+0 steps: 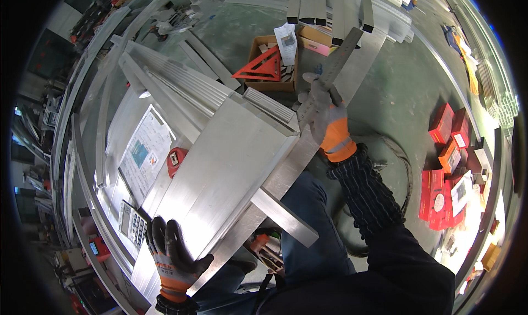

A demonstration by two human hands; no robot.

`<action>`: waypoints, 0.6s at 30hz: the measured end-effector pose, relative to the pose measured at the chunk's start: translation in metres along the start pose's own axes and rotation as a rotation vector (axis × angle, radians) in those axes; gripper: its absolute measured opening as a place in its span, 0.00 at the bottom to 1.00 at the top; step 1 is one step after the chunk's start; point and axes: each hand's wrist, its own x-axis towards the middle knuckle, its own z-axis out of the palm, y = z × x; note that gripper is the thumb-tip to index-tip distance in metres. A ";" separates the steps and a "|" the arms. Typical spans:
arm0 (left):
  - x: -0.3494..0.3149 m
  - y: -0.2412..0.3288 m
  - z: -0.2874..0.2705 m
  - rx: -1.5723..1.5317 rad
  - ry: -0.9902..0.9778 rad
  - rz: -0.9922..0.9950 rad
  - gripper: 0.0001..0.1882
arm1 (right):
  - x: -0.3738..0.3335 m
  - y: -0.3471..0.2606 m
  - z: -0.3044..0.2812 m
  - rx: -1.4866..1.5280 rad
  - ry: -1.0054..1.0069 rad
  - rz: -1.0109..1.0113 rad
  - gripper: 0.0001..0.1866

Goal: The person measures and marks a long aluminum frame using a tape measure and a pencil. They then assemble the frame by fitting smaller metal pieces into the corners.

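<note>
My left hand (175, 257), in an orange and black glove, lies on the near end of a wide silver metal profile (236, 144), its fingers stretched out. Beside its fingertips is a calculator (133, 222). At the profile's far right corner, my gloved right hand (329, 120) grips a flat grey metal ruler (344, 54). The ruler slants up and away to the right; the fingers partly hide its lower part. A red tape measure (175, 161) rests left of the wide profile, next to a clipboard with a written sheet (147, 150).
A cardboard box (269, 87) with a red triangular square (264, 65) stands beyond the profile. More long profiles (308, 4) lie at the far side. A short bar (285, 216) juts out towards my legs. Red boxes (437, 194) and a hose (404, 161) are on the right-hand floor.
</note>
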 end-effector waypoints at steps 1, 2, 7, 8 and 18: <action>0.001 0.000 0.000 -0.001 0.002 0.007 0.65 | 0.005 0.005 -0.013 0.123 -0.057 0.002 0.18; 0.001 0.000 0.000 0.002 -0.002 0.004 0.65 | 0.005 0.004 -0.009 0.248 -0.115 0.010 0.18; -0.001 -0.001 0.000 0.003 -0.020 -0.008 0.66 | -0.005 -0.009 -0.014 -0.145 -0.128 -0.109 0.23; -0.001 -0.001 0.000 -0.001 -0.016 -0.008 0.67 | -0.005 -0.013 -0.014 -0.165 -0.178 -0.120 0.23; 0.000 0.004 -0.005 -0.018 -0.049 -0.072 0.69 | -0.026 -0.076 0.005 -1.005 -0.415 -0.175 0.21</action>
